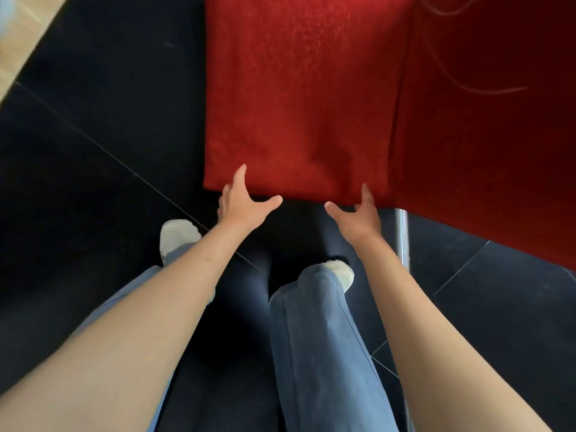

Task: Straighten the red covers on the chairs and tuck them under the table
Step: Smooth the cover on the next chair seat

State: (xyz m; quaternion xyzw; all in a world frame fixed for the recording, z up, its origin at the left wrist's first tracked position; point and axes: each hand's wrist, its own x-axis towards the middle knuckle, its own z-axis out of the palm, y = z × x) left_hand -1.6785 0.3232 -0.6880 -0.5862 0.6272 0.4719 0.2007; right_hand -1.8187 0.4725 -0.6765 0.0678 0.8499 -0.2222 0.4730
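Observation:
A red cover [299, 98] hangs over a chair's back, filling the upper middle of the head view, its bottom hem straight across. My left hand [243, 202] is at the hem's left corner, index finger up against the cloth and thumb spread out to the right, holding nothing. My right hand [358, 212] is at the hem's right part, fingers spread, index finger touching the cloth. A second mass of red cloth [486, 129] lies to the right, darker and in shadow. A metal chair leg [402, 235] shows below it.
The floor [93, 126] is dark tile with thin joints. A strip of light wood [21, 42] runs across the top left corner. My legs in blue trousers and white shoes [177, 236] stand just below the chair.

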